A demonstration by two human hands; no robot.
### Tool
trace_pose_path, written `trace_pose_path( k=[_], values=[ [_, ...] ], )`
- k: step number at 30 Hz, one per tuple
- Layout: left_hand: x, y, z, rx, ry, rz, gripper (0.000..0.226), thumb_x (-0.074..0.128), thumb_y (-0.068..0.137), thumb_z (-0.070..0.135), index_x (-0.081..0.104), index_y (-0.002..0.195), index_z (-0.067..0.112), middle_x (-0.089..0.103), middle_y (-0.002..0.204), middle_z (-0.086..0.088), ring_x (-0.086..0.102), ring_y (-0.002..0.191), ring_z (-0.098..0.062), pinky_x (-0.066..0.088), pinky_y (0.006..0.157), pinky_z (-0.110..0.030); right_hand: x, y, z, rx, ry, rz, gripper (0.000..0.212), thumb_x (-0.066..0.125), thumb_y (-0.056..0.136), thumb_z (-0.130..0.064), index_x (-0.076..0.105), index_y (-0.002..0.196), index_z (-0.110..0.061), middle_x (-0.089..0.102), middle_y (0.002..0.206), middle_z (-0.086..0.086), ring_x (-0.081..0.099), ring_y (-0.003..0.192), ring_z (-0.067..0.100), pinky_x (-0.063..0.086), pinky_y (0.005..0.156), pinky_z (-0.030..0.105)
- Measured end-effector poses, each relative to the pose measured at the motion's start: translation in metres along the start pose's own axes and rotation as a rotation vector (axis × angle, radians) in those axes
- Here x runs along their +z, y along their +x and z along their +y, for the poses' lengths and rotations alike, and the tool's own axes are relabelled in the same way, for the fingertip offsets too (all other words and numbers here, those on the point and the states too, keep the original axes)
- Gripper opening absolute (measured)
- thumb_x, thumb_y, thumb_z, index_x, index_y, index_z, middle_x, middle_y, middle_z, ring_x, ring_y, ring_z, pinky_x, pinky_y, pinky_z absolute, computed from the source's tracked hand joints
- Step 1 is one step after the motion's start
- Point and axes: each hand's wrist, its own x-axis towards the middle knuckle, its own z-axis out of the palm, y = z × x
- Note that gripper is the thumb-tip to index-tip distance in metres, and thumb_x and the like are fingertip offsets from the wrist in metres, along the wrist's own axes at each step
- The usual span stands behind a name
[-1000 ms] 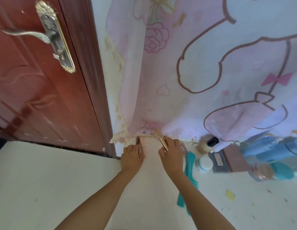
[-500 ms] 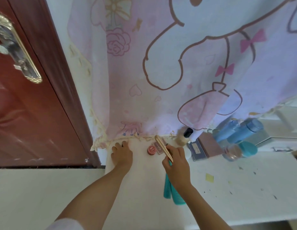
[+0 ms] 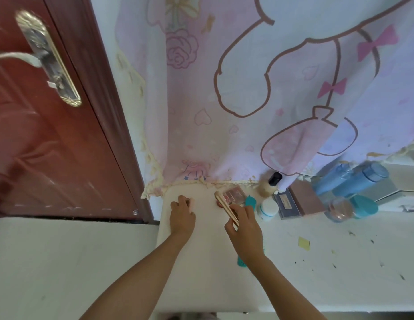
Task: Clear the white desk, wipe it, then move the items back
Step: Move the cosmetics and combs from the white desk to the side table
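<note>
— What is each hand doing at the centre of the frame?

— The left hand [image 3: 181,217] is curling over a small pink block [image 3: 191,204]; how firmly, I cannot tell. The right hand [image 3: 244,224] is pinching a slim, glossy gold stick [image 3: 225,208].

— And the white desk [image 3: 340,262]?

— It is filling the lower right, smooth and speckled with dark flecks. A teal comb [image 3: 249,202] is lying under the right hand; frosted blue bottles [image 3: 354,179] are lying at right, below the cartoon-printed curtain [image 3: 247,88].

A red-brown door [image 3: 51,135] stands beside a pink cartoon curtain [image 3: 259,88].
</note>
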Motion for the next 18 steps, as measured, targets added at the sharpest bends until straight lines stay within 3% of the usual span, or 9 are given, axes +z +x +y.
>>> trace_pose_path(
  k=[2, 4, 8, 11, 14, 18],
  values=[
    [-0.002, 0.002, 0.0, -0.005, -0.091, -0.027, 0.05, 0.051, 0.085, -0.001, 0.034, 0.131, 0.003, 0.049, 0.115, -0.019, 0.054, 0.101, -0.033, 0.043, 0.08, -0.034, 0.003, -0.002, 0.001, 0.006, 0.007, -0.004, 0.033, 0.059, 0.078, -0.004, 0.06, 0.11, -0.01, 0.055, 0.099, 0.01, 0.057, 0.075, 0.031, 0.044, 0.06, 0.037],
    [-0.004, 0.003, 0.0, -0.019, -0.153, -0.045, 0.041, 0.053, 0.084, 0.001, 0.043, 0.124, 0.001, 0.054, 0.108, -0.016, 0.054, 0.102, -0.032, 0.04, 0.076, -0.028, 0.006, -0.003, 0.002, 0.001, 0.016, -0.009, 0.032, 0.06, 0.077, -0.003, 0.061, 0.108, -0.008, 0.056, 0.097, 0.011, 0.058, 0.073, 0.032, 0.044, 0.058, 0.037],
    [-0.015, -0.003, -0.001, -0.071, -0.311, -0.082, 0.025, 0.058, 0.081, 0.004, 0.052, 0.105, 0.004, 0.049, 0.09, -0.007, 0.048, 0.078, -0.02, 0.035, 0.057, -0.023, 0.008, -0.001, 0.003, -0.022, 0.019, -0.037, 0.032, 0.06, 0.077, -0.003, 0.06, 0.109, -0.007, 0.057, 0.098, 0.011, 0.058, 0.076, 0.031, 0.046, 0.058, 0.039],
    [-0.032, -0.012, -0.004, -0.105, -0.399, -0.079, 0.021, 0.058, 0.08, 0.004, 0.047, 0.096, 0.014, 0.051, 0.088, -0.006, 0.048, 0.074, -0.018, 0.036, 0.053, -0.021, 0.014, 0.005, -0.002, -0.079, 0.011, -0.084, 0.032, 0.059, 0.078, -0.004, 0.059, 0.11, -0.006, 0.057, 0.103, 0.011, 0.058, 0.079, 0.031, 0.04, 0.058, 0.032],
    [-0.058, -0.023, -0.014, -0.114, -0.471, 0.002, 0.022, 0.058, 0.08, 0.001, 0.05, 0.095, 0.014, 0.052, 0.084, -0.004, 0.049, 0.071, -0.017, 0.036, 0.052, -0.02, 0.025, 0.013, -0.017, -0.168, -0.003, -0.173, 0.037, 0.057, 0.081, -0.008, 0.056, 0.118, -0.01, 0.053, 0.112, 0.009, 0.057, 0.083, 0.03, 0.039, 0.06, 0.029],
    [-0.1, -0.05, -0.038, -0.168, -0.51, 0.194, 0.022, 0.059, 0.078, -0.001, 0.052, 0.093, 0.014, 0.053, 0.081, -0.001, 0.05, 0.071, -0.017, 0.04, 0.057, -0.021, 0.045, 0.018, -0.05, -0.38, 0.013, -0.292, 0.041, 0.056, 0.082, -0.008, 0.053, 0.123, -0.01, 0.054, 0.107, 0.012, 0.056, 0.076, 0.029, 0.038, 0.056, 0.028]
  ],
)
